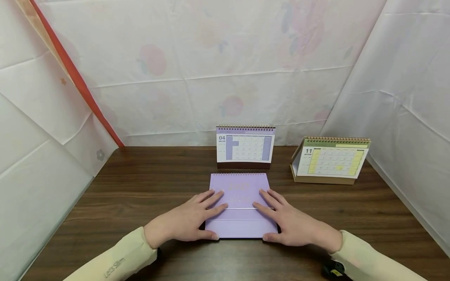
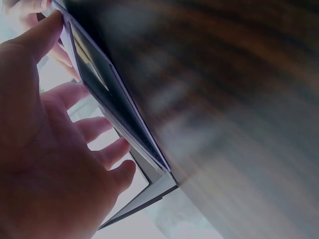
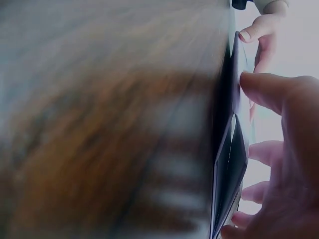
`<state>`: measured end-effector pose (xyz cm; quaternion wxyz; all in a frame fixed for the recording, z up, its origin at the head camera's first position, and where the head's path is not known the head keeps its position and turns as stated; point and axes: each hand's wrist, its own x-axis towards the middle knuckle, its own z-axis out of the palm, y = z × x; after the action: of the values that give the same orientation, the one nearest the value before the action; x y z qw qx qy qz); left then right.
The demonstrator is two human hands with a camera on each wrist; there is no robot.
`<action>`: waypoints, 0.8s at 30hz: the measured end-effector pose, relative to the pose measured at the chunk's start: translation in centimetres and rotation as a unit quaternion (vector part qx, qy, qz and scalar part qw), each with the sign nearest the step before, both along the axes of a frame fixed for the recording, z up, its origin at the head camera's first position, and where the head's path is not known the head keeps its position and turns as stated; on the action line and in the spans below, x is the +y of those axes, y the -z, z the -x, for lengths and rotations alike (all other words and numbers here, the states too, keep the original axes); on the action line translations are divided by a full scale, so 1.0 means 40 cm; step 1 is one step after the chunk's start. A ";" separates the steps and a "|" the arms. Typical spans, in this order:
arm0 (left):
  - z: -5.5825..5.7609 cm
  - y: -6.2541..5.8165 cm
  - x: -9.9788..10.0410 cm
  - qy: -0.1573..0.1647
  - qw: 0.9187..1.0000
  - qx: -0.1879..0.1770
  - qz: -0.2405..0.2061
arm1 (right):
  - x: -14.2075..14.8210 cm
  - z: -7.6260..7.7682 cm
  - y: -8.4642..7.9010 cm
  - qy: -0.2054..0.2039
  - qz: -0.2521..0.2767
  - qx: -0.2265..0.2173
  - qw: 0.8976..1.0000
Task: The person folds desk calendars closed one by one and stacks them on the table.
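A light purple desk calendar (image 1: 242, 228) lies low on the table, its spiral binding at the far side. From the left, my left hand (image 1: 186, 222) rests on it, fingers spread over the cover and thumb at the near corner. My right hand (image 1: 295, 224) rests the same way on the right side. Between the layers of the purple calendar (image 2: 99, 69) a dark gap shows in the left wrist view. The right wrist view shows its card stand (image 3: 238, 149) bent up at a fold, beside the fingers.
Behind the purple calendar stands another desk calendar (image 1: 246, 148) with a purple 04 page. A green and yellow calendar (image 1: 330, 162) showing 11 stands at the right. White cloth (image 1: 197, 78) hangs behind the brown wooden table (image 1: 151, 175) and on both sides.
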<state>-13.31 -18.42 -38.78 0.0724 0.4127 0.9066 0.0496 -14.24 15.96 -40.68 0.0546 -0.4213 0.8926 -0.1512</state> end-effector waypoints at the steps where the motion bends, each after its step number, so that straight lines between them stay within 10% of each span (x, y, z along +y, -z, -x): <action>1: 0.000 0.000 0.001 0.000 1.000 -0.002 0.002 | -0.001 0.000 0.000 -0.001 -0.004 -0.003 1.000; 24: -0.002 0.001 0.015 -0.001 1.000 0.016 0.019 | -0.017 -0.014 -0.011 -0.015 -0.072 -0.043 0.996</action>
<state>-13.22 -17.82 -38.81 0.0661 0.4115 0.9086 0.0261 -13.69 15.27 -40.22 0.1254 -0.4232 0.8914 -0.1035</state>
